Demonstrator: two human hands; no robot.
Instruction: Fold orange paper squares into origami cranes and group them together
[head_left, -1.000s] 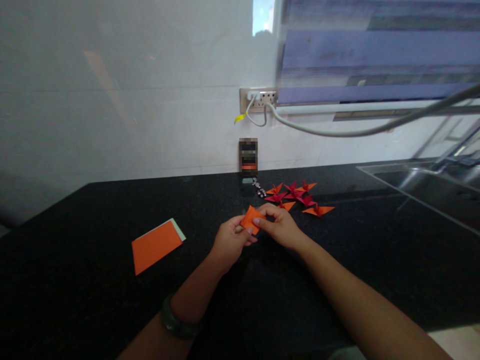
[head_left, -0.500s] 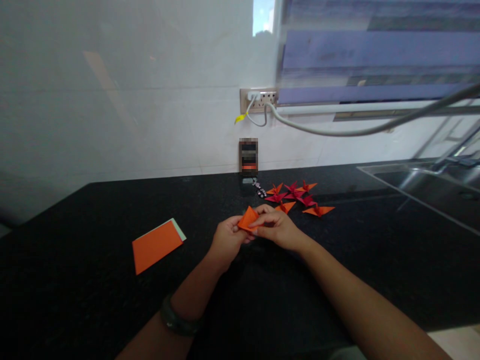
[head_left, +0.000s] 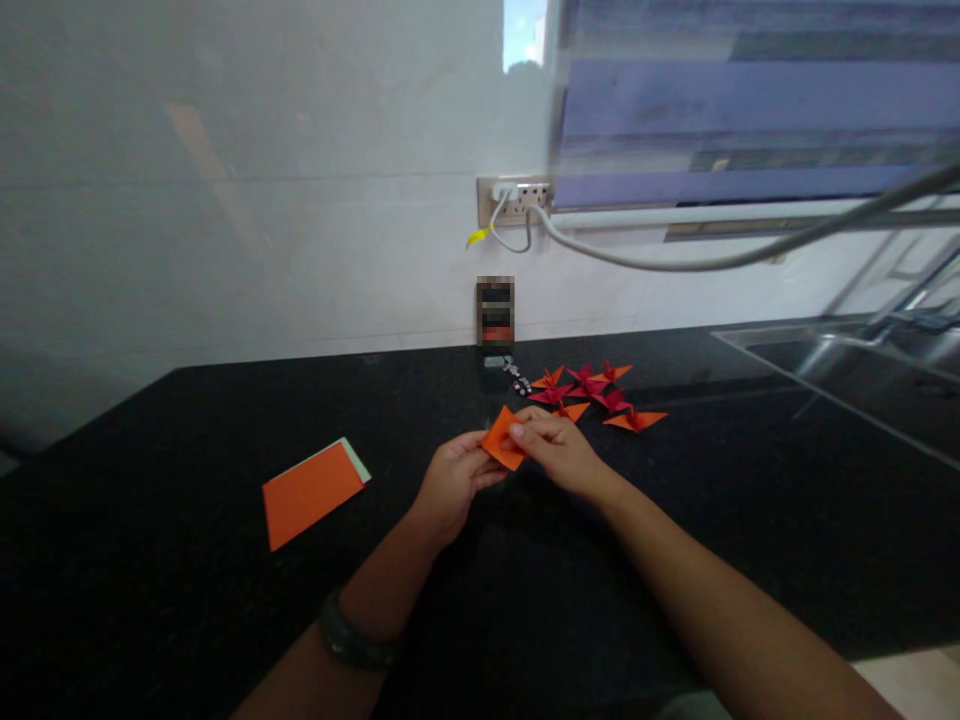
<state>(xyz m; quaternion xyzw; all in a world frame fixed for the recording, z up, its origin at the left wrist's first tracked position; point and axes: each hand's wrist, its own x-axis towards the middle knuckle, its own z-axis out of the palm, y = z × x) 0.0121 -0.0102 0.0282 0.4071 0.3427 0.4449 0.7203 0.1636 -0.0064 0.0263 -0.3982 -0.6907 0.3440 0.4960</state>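
Both hands pinch a small folded orange paper [head_left: 501, 442] just above the black countertop [head_left: 187, 620]. My left hand [head_left: 452, 480] grips its lower left edge with thumb and fingers closed. My right hand [head_left: 556, 448] holds its right side, fingers pressed together over the fold. A dark band sits on my left wrist. Just behind my right hand lie several finished folded paper figures [head_left: 592, 395], orange and dark red.
A stack of orange paper sheets [head_left: 313, 490] with a pale sheet under it lies to the left. A small dark device [head_left: 495, 315] leans against the white wall below a socket [head_left: 516, 200] with cables. A steel sink [head_left: 862, 375] is at the right.
The folded orange paper has been turned and re-gripped between the fingers; it now shows a flatter diamond face. Both hands stay in the same spot.
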